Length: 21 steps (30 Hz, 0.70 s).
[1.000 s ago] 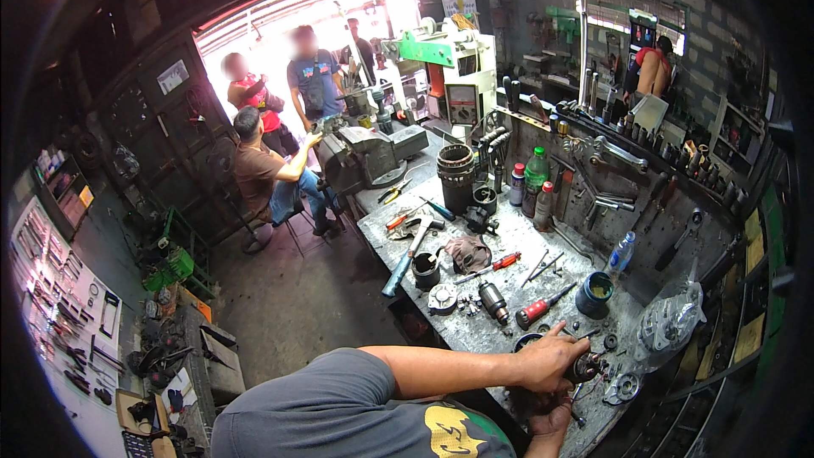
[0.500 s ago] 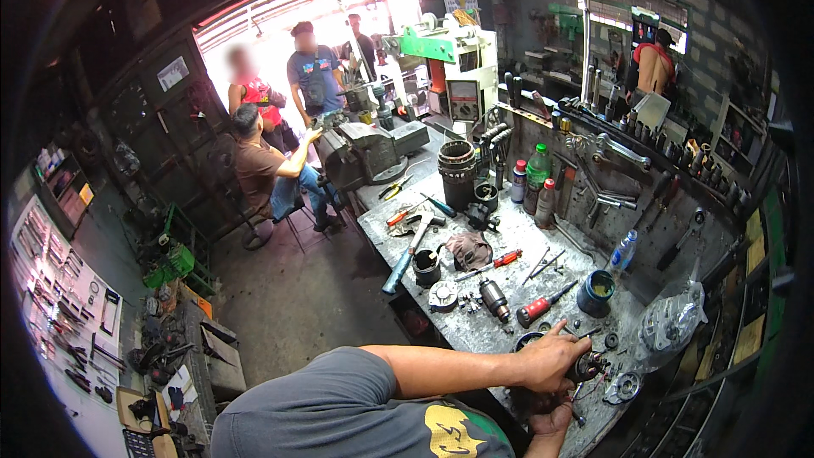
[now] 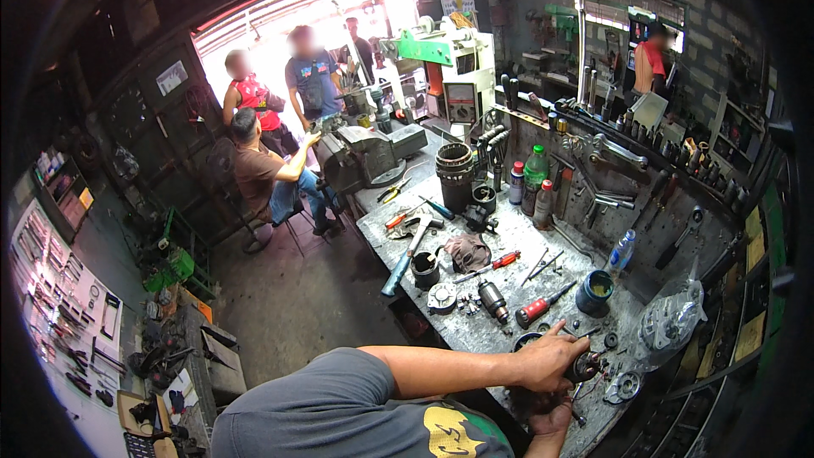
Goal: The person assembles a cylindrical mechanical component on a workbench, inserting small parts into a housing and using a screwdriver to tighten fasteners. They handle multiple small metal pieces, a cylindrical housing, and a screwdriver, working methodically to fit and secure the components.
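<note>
At the near right of the bench, my left hand (image 3: 547,362) is closed on a dark round motor part (image 3: 585,365) with small reddish bits at its end. Its index finger stretches out past the part. Just below it, my right hand (image 3: 553,418) is curled by the lower side of the same area; what lies in its fingers is mostly hidden. Beside the hands lies a silver round end housing (image 3: 623,387). A red-handled power tool or driver (image 3: 534,311) and a motor armature (image 3: 493,301) rest further up the bench.
The metal bench (image 3: 458,332) also holds a hammer (image 3: 407,254), a blue cup (image 3: 595,290), a rag (image 3: 468,252), bottles (image 3: 536,167) and a bagged alternator (image 3: 666,322). A vise (image 3: 360,153) stands at the far end, near a seated person (image 3: 259,165) and others standing.
My hands stay almost still on the motor part. In the background, the standing people and the person at the far right shift their posture slightly.
</note>
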Tool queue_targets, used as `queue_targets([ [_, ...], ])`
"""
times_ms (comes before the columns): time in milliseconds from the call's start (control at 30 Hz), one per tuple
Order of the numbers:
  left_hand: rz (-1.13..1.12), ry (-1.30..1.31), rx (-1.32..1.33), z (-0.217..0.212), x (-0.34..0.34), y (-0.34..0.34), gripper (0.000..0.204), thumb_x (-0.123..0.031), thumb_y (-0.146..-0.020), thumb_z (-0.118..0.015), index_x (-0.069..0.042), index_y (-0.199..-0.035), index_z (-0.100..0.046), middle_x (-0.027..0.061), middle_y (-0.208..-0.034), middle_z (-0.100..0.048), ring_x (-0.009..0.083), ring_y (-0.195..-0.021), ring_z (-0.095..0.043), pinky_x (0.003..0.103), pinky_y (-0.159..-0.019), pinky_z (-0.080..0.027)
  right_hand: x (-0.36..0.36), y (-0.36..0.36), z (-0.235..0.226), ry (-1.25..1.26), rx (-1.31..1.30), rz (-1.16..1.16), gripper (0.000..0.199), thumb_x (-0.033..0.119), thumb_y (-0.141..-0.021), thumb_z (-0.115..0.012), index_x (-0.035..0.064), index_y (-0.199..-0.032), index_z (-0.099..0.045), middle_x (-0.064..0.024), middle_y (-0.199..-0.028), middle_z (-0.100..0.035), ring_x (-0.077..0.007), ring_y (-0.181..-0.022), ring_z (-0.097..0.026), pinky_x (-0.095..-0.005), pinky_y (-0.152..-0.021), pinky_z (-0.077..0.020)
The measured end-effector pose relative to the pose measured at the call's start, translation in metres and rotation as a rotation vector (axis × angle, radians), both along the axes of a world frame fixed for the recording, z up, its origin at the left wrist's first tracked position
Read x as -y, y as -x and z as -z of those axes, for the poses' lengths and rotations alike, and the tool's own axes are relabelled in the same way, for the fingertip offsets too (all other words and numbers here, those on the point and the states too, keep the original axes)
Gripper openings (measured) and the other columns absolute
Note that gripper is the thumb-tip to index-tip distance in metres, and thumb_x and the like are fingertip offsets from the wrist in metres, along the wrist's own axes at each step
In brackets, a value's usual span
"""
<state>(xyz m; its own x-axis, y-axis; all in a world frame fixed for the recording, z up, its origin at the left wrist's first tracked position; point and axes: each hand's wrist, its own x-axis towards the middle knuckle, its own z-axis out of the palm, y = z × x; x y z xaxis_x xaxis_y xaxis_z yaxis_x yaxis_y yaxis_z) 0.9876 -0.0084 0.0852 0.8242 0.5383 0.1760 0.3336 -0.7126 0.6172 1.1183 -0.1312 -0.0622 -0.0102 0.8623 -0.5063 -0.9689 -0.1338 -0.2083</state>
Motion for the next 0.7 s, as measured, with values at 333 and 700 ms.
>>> queue_targets([
  [333,0.03,0.055,-0.065,-0.006,-0.002,0.001,0.098,-0.025,-0.073,-0.093,0.006,-0.152,-0.045,0.0272,-0.129,-0.071,0.0448,-0.136,-0.064,0.066,-0.136,-0.019,-0.002,0.001,0.0,-0.145,-0.161,-0.025,0.045,0.023,-0.098,-0.069,0.0047,-0.138,-0.07,-0.0178,-0.134,-0.074,-0.0354,-0.121,-0.072,-0.0528,-0.107,-0.0577],
  [700,0.029,0.053,-0.1,-0.01,-0.003,0.0,0.098,-0.026,-0.075,-0.093,0.007,-0.153,-0.045,0.028,-0.134,-0.07,0.0446,-0.139,-0.062,0.065,-0.136,-0.019,0.001,-0.004,0.008,-0.071,-0.146,0.003,0.046,0.027,-0.103,-0.063,0.0045,-0.142,-0.07,-0.0198,-0.14,-0.072,-0.0365,-0.127,-0.07,-0.0548,-0.111,-0.0547],
])
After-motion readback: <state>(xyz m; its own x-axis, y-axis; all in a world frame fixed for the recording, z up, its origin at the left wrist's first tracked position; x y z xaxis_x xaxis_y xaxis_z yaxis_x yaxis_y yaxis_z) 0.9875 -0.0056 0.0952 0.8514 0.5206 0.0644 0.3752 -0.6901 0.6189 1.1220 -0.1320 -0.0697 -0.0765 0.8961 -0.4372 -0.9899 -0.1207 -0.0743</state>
